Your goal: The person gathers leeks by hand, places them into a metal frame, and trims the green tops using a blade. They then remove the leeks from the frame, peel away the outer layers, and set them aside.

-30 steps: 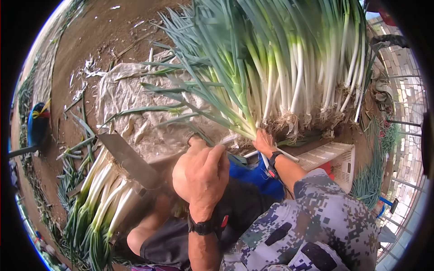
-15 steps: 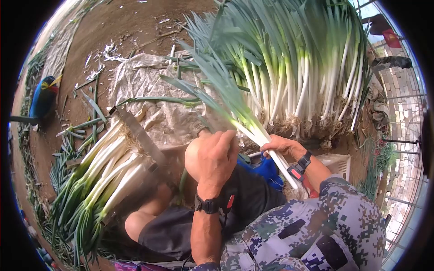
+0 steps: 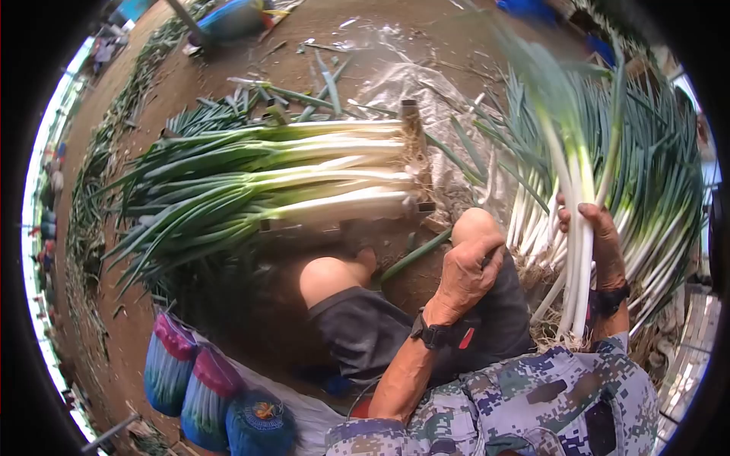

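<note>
My right hand [image 3: 597, 220] is closed around several green onions [image 3: 582, 258], held upright with their leaves up and roots toward my lap. My left hand [image 3: 470, 277] is a closed fist beside my raised knee; a small dark thing shows at its fingers, too small to make out. Left of the hands, a laid-out row of green onions [image 3: 327, 182] rests on a metal frame [image 3: 411, 114], roots toward the right. Behind my right hand stands a large pile of green onions [image 3: 654, 197].
A crumpled cloth sheet [image 3: 426, 83] lies on the dirt floor, with loose leaves around it. Rolled bundles in blue and red wrapping [image 3: 209, 380] are at the lower left. A blue object [image 3: 236, 21] lies at the top left.
The view has swung left, showing more of the laid-out row and the wrapped bundles. The onions in my right hand have gone from slanted to nearly upright. My left hand stays closed.
</note>
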Tool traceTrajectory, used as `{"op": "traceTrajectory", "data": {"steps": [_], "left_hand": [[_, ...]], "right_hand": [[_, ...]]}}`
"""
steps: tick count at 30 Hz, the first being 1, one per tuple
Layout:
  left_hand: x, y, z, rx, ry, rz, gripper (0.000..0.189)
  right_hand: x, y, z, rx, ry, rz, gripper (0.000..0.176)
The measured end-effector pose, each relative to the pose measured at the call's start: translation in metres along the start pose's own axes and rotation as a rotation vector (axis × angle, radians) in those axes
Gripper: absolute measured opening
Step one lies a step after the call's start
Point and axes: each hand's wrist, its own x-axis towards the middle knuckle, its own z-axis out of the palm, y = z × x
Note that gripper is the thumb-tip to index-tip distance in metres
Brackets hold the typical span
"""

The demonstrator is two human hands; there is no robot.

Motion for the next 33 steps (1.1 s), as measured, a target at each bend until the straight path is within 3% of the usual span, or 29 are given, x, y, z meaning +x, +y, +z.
{"op": "traceTrajectory", "data": {"steps": [6, 7, 9, 11, 13, 14, 16, 17, 18, 19, 21, 22, 24, 25, 27, 30, 33], "left_hand": [[-0.016, 0.031, -0.098, -0.034, 0.195, -0.004, 0.015], [-0.017, 0.037, -0.116, -0.047, 0.231, -0.032, 0.014], [-0.024, 0.052, -0.158, -0.078, 0.295, -0.108, 0.014], [-0.033, 0.045, -0.195, 0.052, 0.453, -0.048, 0.016], [-0.036, 0.065, -0.234, -0.010, 0.702, -0.169, 0.016], [-0.035, 0.060, -0.247, -0.057, 0.856, -0.161, 0.017], [-0.030, 0.058, -0.267, -0.016, 1.114, -0.189, 0.019], [-0.026, 0.062, -0.277, 0.081, 1.225, -0.222, 0.020], [-0.019, 0.066, -0.281, 0.242, 1.263, -0.194, 0.020], [-0.009, 0.068, -0.279, 0.212, 1.237, -0.151, 0.020], [0.016, 0.069, -0.279, 0.160, 1.193, -0.063, 0.021], [0.028, 0.062, -0.281, 0.226, 1.120, -0.122, 0.022], [0.038, 0.044, -0.309, 0.731, 0.840, -0.051, 0.027], [0.046, 0.042, -0.319, 0.923, 0.715, -0.017, 0.030], [0.059, 0.022, -0.339, 1.000, 0.475, -0.057, 0.044], [0.061, 0.008, -0.367, 1.299, 0.209, -0.155, 0.053], [0.068, -0.008, -0.378, 1.370, 0.174, -0.152, 0.053]], "right_hand": [[0.059, -0.098, 0.064, -0.178, -0.171, -0.297, 0.059], [0.067, -0.112, 0.090, -0.233, -0.140, -0.451, 0.057], [0.105, -0.142, 0.117, -0.519, -0.202, -0.597, 0.054], [0.140, -0.155, 0.167, -0.865, -0.053, -0.904, 0.053], [0.166, -0.148, 0.236, -1.191, 0.146, -1.067, 0.035], [0.155, -0.141, 0.290, -1.282, 0.107, -1.045, 0.025], [0.208, -0.095, 0.330, -1.699, 0.298, -1.374, 0.005], [0.219, -0.059, 0.356, -1.281, 0.170, -1.454, 0.017], [0.215, -0.030, 0.381, -1.385, -0.010, -1.305, 0.028], [0.209, 0.003, 0.391, -1.472, -0.189, -1.144, 0.041], [0.204, 0.092, 0.386, -1.631, -0.222, -1.051, 0.071], [0.203, 0.082, 0.388, -1.534, -0.294, -0.947, 0.075], [0.200, 0.055, 0.381, -1.343, -0.460, -0.737, 0.084], [0.209, 0.055, 0.368, -1.215, -0.494, -0.828, 0.083], [0.221, 0.049, 0.352, -1.058, -0.551, -0.805, 0.068], [0.227, 0.052, 0.342, -1.002, -0.449, -0.568, 0.055], [0.232, 0.034, 0.342, -1.203, -0.560, -0.383, 0.049]]}}
